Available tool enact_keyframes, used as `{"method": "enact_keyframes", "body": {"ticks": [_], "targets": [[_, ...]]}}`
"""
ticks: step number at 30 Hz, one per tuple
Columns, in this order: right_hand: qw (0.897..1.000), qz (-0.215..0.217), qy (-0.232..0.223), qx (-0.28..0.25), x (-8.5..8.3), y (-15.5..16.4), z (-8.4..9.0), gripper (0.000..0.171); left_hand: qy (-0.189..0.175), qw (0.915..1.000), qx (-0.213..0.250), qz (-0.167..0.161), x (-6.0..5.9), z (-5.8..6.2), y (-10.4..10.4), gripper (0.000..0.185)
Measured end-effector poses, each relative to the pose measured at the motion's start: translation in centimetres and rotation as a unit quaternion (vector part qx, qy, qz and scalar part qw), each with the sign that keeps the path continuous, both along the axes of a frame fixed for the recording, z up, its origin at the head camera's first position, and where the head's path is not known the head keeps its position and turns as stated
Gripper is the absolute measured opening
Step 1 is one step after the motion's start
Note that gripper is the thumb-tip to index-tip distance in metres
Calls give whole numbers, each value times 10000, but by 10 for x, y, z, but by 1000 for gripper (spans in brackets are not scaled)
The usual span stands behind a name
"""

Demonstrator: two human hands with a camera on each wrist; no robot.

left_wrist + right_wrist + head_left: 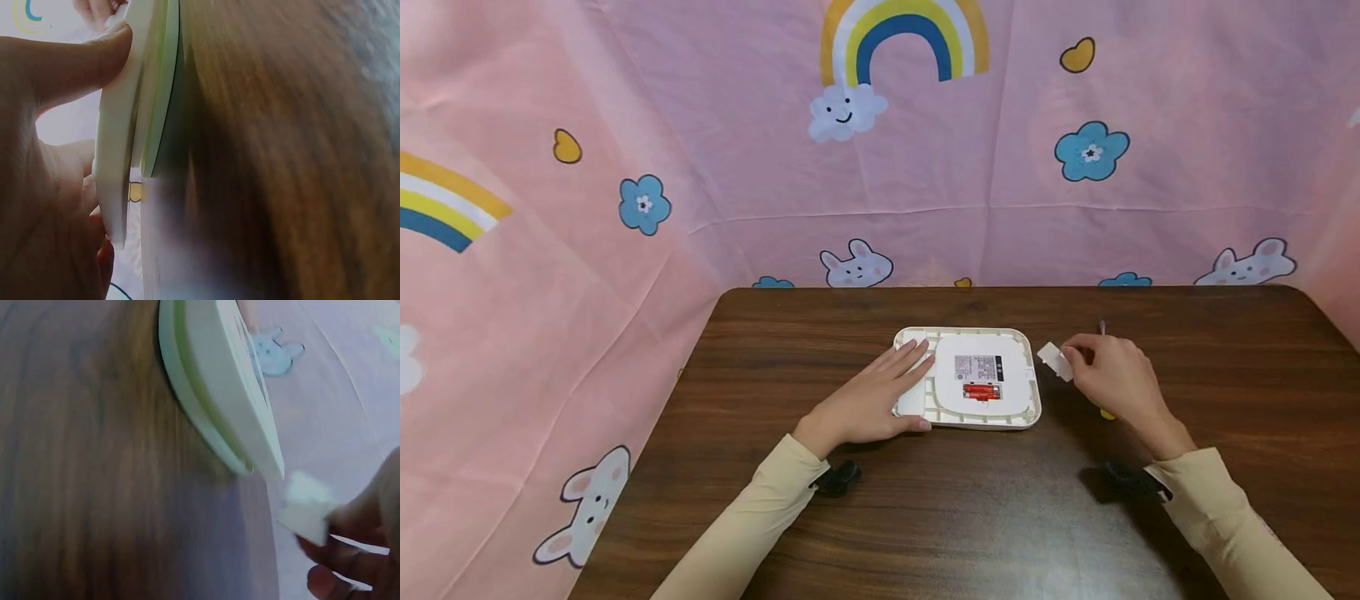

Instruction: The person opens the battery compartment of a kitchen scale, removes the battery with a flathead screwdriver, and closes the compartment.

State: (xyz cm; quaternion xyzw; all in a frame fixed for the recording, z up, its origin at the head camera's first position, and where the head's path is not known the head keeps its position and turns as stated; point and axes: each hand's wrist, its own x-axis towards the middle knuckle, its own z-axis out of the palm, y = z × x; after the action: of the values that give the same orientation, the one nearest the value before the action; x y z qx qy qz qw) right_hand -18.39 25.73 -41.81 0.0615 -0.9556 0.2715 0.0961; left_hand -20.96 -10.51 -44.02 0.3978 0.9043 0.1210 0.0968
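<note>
Head view: a white device [949, 395] lies on the desk [1000, 500], label [977, 367] facing up, red batteries [982, 392] in its slot. My left hand [871, 403] rests on its left end, fingers spread and straight, thumb at the near edge. My right hand [1117, 377] pinches a small white cover [1054, 362] just beside the right end, partly hiding a tool [1107, 414] with a yellow end.

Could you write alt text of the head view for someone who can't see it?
A person's left hand rests on a white device with red batteries showing, while the right hand pinches a small white piece beside it. The device lies on a brown table, before a patterned pink cloth.
</note>
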Motion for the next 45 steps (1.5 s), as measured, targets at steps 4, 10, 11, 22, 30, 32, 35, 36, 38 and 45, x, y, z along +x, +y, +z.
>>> {"method": "enact_keyframes", "body": {"ticks": [4,10,11,22,30,32,35,36,38,45], "targets": [[9993,-197,109,284,8,19,-12,24,-119,9999,9,33,1,0,0,95],[9925,-591,-527,934,24,36,-24,58,-99,9999,-4,29,-2,-1,0,95],[9914,-538,-679,980,26,37,-25,60,-89,9999,10,45,-3,-1,0,95],[9952,-492,126,840,41,58,-7,48,-125,9999,21,-57,-3,-3,1,96],[9935,670,531,745,54,30,32,53,-145,9998,-87,41,-5,-2,1,96],[9904,922,437,927,56,23,35,51,-160,9998,-90,25,-5,-2,2,96],[9884,1058,284,1050,57,19,36,47,-165,9998,-104,7,-5,-2,2,97],[9878,1069,288,1094,57,18,35,45,-165,9998,-100,9,-5,-2,3,97],[9857,1113,410,1200,55,17,35,43,-141,9998,-114,15,-5,-2,3,96],[9702,1443,1129,1589,43,5,43,44,-134,9999,-45,1,-5,-2,1,95]]}}
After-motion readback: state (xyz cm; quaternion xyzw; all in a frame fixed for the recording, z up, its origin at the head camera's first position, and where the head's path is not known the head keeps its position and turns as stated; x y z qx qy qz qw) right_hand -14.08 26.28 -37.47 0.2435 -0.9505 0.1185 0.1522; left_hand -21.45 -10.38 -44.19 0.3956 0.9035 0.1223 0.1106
